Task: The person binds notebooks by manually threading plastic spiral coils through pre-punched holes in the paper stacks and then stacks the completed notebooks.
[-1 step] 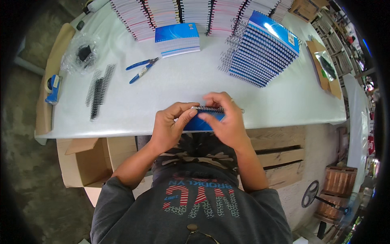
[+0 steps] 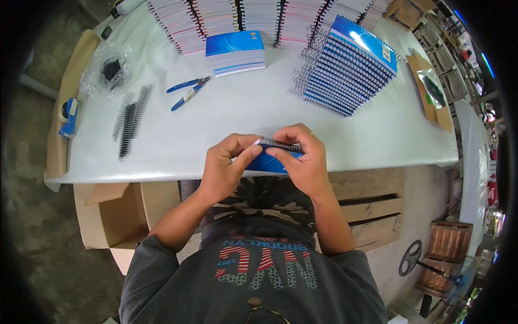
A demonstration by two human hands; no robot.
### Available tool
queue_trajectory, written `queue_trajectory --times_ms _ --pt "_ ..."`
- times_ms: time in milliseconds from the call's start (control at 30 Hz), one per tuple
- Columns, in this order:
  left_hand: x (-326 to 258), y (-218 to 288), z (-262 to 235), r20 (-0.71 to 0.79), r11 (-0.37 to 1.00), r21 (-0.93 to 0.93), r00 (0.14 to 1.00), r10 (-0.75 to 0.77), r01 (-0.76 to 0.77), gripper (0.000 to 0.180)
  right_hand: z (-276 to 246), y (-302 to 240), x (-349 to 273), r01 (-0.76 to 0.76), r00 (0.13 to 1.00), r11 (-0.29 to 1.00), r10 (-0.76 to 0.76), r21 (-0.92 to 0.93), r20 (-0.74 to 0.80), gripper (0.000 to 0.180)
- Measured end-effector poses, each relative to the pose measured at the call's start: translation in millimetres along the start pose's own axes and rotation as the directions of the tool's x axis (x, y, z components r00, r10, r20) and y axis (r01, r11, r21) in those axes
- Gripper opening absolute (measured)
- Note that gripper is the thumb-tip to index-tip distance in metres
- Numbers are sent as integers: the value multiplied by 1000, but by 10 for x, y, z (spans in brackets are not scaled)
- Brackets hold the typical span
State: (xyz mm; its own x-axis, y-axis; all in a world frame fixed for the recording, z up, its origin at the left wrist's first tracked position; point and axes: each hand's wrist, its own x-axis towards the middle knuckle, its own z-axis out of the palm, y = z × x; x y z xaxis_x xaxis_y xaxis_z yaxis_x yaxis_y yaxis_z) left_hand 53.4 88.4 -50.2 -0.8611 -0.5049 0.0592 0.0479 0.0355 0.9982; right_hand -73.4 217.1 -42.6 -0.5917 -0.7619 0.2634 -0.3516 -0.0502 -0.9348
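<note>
In the centre of the frame, at the near edge of a white-covered counter [image 2: 226, 125], I hold a small notebook with a glossy blue cover [image 2: 268, 163] in both hands. My left hand [image 2: 232, 156] is pinched on the left end of its bound edge, thumb toward me. My right hand [image 2: 302, 159] is closed, thumb and fingers, on the dark wire spiral [image 2: 284, 145] running along that edge.

At left on the counter lie several loose dark spiral coils [image 2: 129, 121], partly overlapping. Near them, toward upper centre, is a plier-like tool with blue handles [image 2: 186, 98], spread open. At top centre sits a blue-topped block of paper [image 2: 234, 42]; at upper right stands a tall, leaning stack of blue spiral notebooks [image 2: 348, 70]. Thick white spiral-bound stacks [image 2: 259, 24] line the top edge. A blue tape dispenser [image 2: 70, 127] rests at far left.
</note>
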Motion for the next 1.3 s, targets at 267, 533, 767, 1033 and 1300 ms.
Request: queue_trajectory --times_ms 267,533,767,1033,1300 --pt "-1 -81 -6 -45 974 -219 996 -71 59 22 76 -117 -26 -79 997 996 79 -30 3 15" --pt "-7 -59 -115 55 966 -226 992 -112 121 22 44 -215 -12 -105 955 961 170 -257 244 21" --pt "29 63 -234 231 917 -285 949 -215 277 15 4 -213 -35 -47 958 976 105 -214 267 19" --pt "59 -17 -340 340 959 -228 937 -82 166 8 61 -261 -121 213 963 888 -120 -407 241 22" --pt "215 76 -249 401 928 -287 910 -107 236 52 -127 -259 -100 78 981 983 -105 -167 -161 19"
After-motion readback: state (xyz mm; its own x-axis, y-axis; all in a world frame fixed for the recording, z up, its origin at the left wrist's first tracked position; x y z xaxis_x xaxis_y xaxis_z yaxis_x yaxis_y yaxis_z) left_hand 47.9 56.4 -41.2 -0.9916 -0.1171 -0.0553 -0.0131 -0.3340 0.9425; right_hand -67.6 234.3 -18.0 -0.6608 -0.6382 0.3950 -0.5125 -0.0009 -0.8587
